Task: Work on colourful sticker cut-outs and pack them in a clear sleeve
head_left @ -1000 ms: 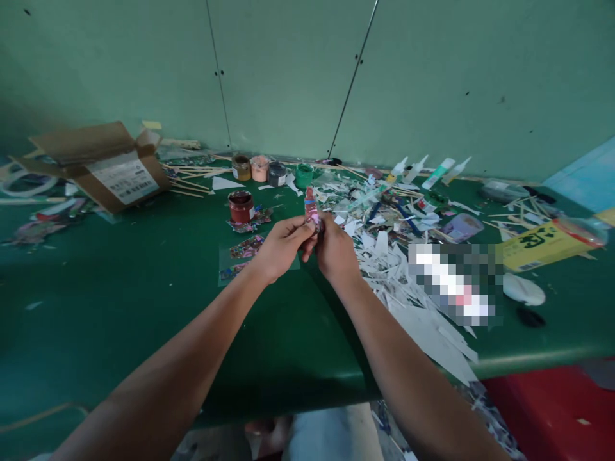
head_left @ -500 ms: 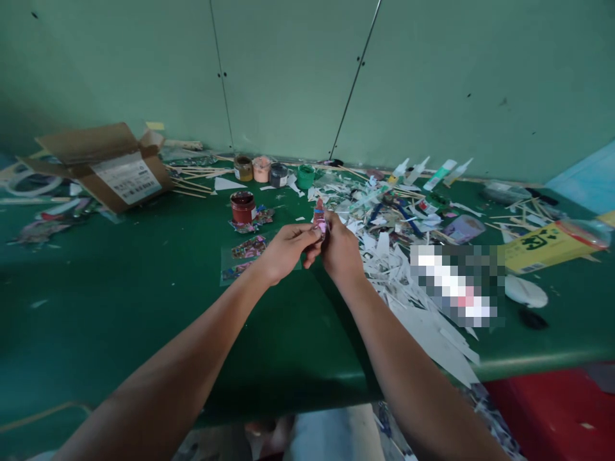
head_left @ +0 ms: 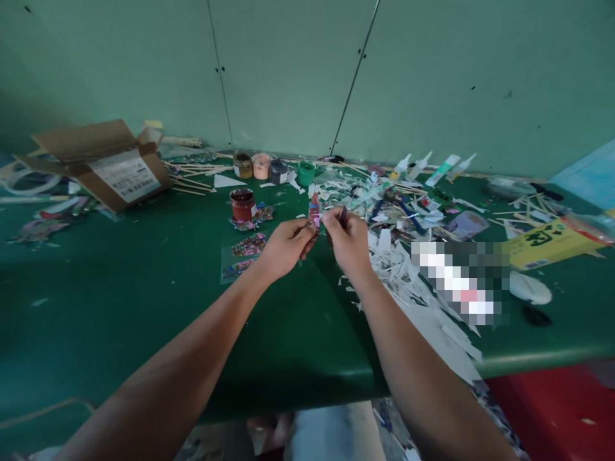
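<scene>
My left hand (head_left: 288,246) pinches a small patterned strip (head_left: 314,212), coloured red, pink and blue, which stands upright from the fingertips. Close on its right is my right hand (head_left: 348,240), fingers curled and thumb tip near the strip's lower part. Whatever is within those fingers is too small and dark to make out. Left of the hands, patterned strips (head_left: 248,244) like the held one lie on a clear sheet (head_left: 223,261). Behind them an open jar of dark red paint (head_left: 243,208) rests on more patterned scraps (head_left: 264,213).
Several small paint jars (head_left: 261,166) line the back near the green wall. White paper scraps (head_left: 394,275) heap up on the right, with glue bottles (head_left: 442,169) behind. An open cardboard box (head_left: 106,169) stands at left; a yellow container (head_left: 552,243) lies at right.
My right hand has shifted slightly right, away from the left hand, and its fingers have curled differently. The strip stays in my left hand, a little lower and further left.
</scene>
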Tool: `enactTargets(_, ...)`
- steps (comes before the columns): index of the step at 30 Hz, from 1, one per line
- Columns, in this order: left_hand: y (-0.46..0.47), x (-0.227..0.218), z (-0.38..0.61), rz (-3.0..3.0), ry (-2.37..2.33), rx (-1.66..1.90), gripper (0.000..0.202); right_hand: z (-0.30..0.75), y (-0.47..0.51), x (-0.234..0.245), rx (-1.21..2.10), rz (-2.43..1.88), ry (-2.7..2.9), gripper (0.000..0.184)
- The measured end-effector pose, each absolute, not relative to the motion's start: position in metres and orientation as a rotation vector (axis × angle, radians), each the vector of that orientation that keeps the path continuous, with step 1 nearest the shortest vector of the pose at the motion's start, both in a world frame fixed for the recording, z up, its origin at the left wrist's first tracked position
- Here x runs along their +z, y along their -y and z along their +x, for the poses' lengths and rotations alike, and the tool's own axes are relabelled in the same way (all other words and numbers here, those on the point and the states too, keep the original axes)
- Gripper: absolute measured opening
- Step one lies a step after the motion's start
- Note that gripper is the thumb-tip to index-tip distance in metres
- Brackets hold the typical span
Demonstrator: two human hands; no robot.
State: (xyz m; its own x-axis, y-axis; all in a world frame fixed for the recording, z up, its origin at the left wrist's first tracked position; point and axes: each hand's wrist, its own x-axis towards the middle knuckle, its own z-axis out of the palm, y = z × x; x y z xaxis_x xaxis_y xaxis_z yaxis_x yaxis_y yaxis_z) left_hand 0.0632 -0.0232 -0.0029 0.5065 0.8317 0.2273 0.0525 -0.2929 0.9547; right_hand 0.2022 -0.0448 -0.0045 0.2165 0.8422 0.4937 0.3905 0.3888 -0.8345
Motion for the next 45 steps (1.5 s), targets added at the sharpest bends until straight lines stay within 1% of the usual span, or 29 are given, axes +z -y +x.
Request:
enactTargets(3,0.023,-0.006,0.062,1.783,-0.783,0.946,0.035,0.200,0.045,-0.005,0.476,-1.215,1.429,0.027)
enactTargets(8,0.022,-0.007,0.061,1.855,-0.911,1.073,0.038,0.198,0.047,-0.005,0.465,-1.213,1.536,0.026)
enactTargets(13,0.021,-0.001,0.059,1.917,-1.043,1.219,0.036,0.196,0.053,-0.005,0.390,-1.217,1.729,0.011)
enactTargets(17,0.022,0.000,0.058,1.972,-1.053,1.278,0.033,0.197,0.054,-0.007,0.285,-1.231,1.859,0.024)
enactTargets(20,0.021,-0.001,0.058,1.994,-1.053,1.288,0.032,0.198,0.052,-0.009,0.298,-1.213,1.953,0.033)
enactTargets(31,0.018,0.003,0.058,1.929,-1.084,1.280,0.035,0.199,0.049,-0.014,0.311,-1.204,2.046,0.046)
enactTargets(33,0.018,0.003,0.058,1.911,-1.069,1.257,0.035,0.200,0.048,-0.014,0.286,-1.214,2.043,0.047)
enactTargets(40,0.017,0.003,0.060,1.838,-1.021,1.167,0.033,0.198,0.045,-0.018,0.169,-1.194,2.001,0.042)
enactTargets(45,0.020,0.003,0.062,1.855,-0.996,1.147,0.032,0.202,0.041,-0.021,0.155,-1.212,1.914,0.045)
